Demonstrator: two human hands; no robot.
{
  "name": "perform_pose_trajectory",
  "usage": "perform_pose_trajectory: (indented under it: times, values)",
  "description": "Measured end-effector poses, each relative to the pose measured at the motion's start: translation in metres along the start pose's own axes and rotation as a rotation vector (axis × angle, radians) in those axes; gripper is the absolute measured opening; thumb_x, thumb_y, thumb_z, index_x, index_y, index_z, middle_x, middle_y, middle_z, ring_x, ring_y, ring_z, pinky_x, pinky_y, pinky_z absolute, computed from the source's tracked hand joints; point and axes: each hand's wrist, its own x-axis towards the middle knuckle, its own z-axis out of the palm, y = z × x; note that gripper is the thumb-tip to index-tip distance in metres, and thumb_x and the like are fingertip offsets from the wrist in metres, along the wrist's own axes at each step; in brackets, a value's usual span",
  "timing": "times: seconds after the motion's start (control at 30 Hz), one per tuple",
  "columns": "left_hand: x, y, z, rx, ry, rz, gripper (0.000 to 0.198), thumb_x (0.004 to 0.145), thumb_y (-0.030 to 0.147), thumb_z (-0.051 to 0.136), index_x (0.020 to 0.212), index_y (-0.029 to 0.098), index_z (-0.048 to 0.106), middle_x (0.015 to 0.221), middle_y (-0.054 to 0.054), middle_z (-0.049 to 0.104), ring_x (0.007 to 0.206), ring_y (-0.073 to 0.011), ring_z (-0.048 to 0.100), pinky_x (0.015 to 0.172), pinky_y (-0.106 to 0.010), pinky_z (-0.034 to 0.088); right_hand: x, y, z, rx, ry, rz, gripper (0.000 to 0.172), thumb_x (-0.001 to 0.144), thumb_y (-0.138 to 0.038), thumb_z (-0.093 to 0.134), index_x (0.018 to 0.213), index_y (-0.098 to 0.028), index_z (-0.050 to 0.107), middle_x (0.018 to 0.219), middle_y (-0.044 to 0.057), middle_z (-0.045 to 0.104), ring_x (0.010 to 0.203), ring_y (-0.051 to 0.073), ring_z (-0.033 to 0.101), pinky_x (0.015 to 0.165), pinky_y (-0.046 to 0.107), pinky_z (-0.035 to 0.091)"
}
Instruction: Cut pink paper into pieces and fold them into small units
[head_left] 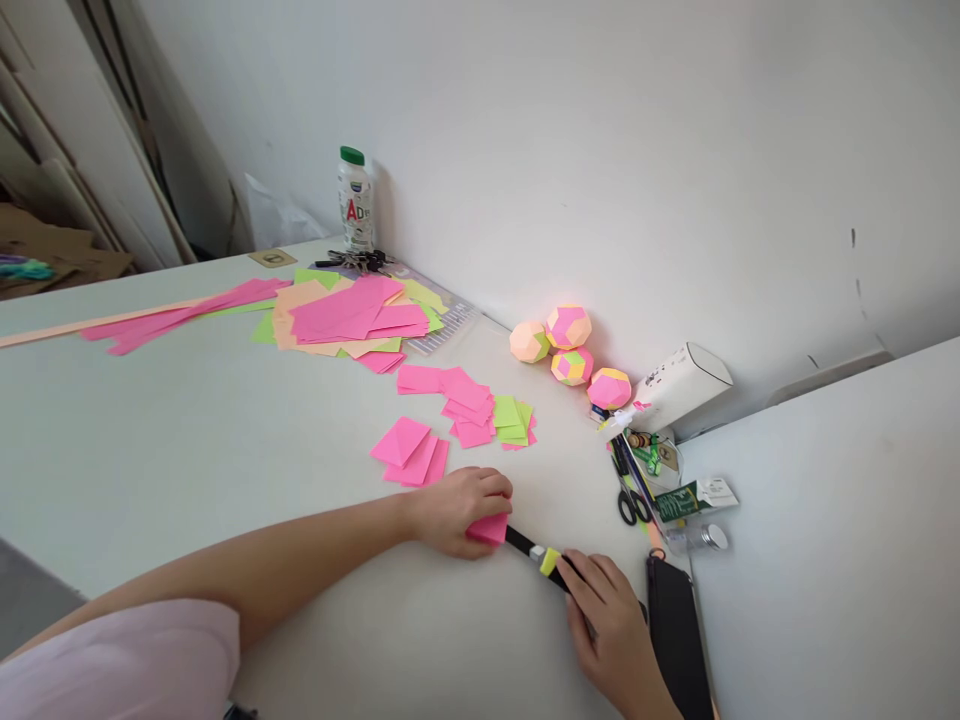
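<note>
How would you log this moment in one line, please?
left hand: holding pink paper | right hand: holding black-and-yellow tool, tip at paper's edge | nearby: green paper squares

Scissors (622, 486) and pink paper (489, 529) suggest a craft workspace.

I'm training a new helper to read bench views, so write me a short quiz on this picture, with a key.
1. How many faceted balls show near the wall?
2. True or false: the right hand holds nothing.
3. The left hand holds paper that is (a) lime green, (b) pink, (c) white.

Key:
1. Four.
2. False; it holds a black tool with a yellow part.
3. b.
</note>
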Motion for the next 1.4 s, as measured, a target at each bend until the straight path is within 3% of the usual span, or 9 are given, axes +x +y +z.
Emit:
perform_pose_trajectory:
  times: [0.2,0.3,0.53,0.7,0.93,1.13,1.27,1.4]
  values:
    - [-0.002,-0.004,0.005,-0.078,0.113,-0.032,0.019,0.072,0.014,0.053,0.089,0.018,0.047,0.103,-0.01,0.056,0.085,-0.0185,0.056,0.077,-0.031,0.047,0.0,0.002,0.0,-0.021,0.079,0.001,0.045,0.085,-0.007,0.044,0.127,-0.019,0.056,0.12,0.011,0.062,0.103,0.026,0.057,0.086,0.043,0.051]
    - [-0.001,-0.007,0.007,-0.09,0.165,-0.034,0.025,0.064,0.005,0.049,0.085,0.019,0.047,0.097,-0.008,0.057,0.087,-0.0187,0.055,0.08,-0.032,0.046,0.0,0.004,-0.002,-0.021,0.077,0.002,0.044,0.085,-0.008,0.044,0.125,-0.018,0.057,0.116,0.011,0.064,0.1,0.025,0.059,0.083,0.043,0.052]
    - [0.001,-0.008,0.006,-0.051,0.154,-0.079,0.027,0.066,0.002,0.043,0.087,0.019,0.045,0.09,-0.007,0.059,0.081,-0.0185,0.055,0.076,-0.031,0.047,-0.007,0.017,-0.023,-0.028,0.047,0.006,0.042,0.082,-0.008,0.044,0.118,-0.019,0.062,0.108,0.009,0.067,0.093,0.024,0.062,0.078,0.041,0.054]
    - [0.002,-0.007,0.003,-0.054,0.144,-0.112,0.017,0.075,0.006,0.041,0.085,0.019,0.045,0.089,-0.007,0.06,0.081,-0.0187,0.057,0.075,-0.031,0.046,-0.009,0.019,-0.033,-0.029,-0.023,-0.009,0.044,0.082,-0.009,0.044,0.12,-0.022,0.062,0.105,0.008,0.069,0.092,0.024,0.063,0.078,0.04,0.055]
    - [0.002,-0.007,0.002,-0.067,0.145,-0.102,0.013,0.079,0.013,0.043,0.09,0.018,0.047,0.091,-0.008,0.061,0.082,-0.0193,0.058,0.075,-0.032,0.047,-0.006,0.006,-0.015,0.0,-0.058,-0.009,0.044,0.085,-0.008,0.044,0.125,-0.02,0.058,0.115,0.009,0.066,0.099,0.024,0.061,0.083,0.041,0.054]
    - [0.0,-0.004,-0.001,-0.036,0.074,-0.011,0.037,0.069,0.037,0.064,0.097,0.019,0.047,0.098,-0.009,0.06,0.091,-0.024,0.057,0.085,-0.038,0.045,-0.007,0.009,-0.01,-0.035,0.035,-0.019,0.044,0.087,-0.01,0.044,0.129,-0.019,0.055,0.119,0.011,0.064,0.102,0.025,0.06,0.085,0.044,0.053]
    - [0.001,-0.005,0.004,0.01,0.082,-0.039,0.021,0.071,0.018,0.058,0.089,0.019,0.046,0.098,-0.008,0.059,0.092,-0.0212,0.055,0.084,-0.034,0.044,-0.006,0.01,-0.01,-0.036,0.048,-0.016,0.043,0.087,-0.011,0.044,0.127,-0.019,0.056,0.117,0.011,0.064,0.1,0.025,0.061,0.083,0.043,0.054]
    - [0.0,-0.011,0.006,0.144,0.23,-0.096,0.015,0.076,0.005,0.046,0.081,0.019,0.05,0.091,-0.007,0.058,0.084,-0.0197,0.054,0.077,-0.033,0.044,-0.006,0.011,-0.01,-0.032,0.04,-0.016,0.043,0.086,-0.01,0.045,0.126,-0.018,0.057,0.116,0.011,0.064,0.1,0.025,0.06,0.083,0.043,0.054]
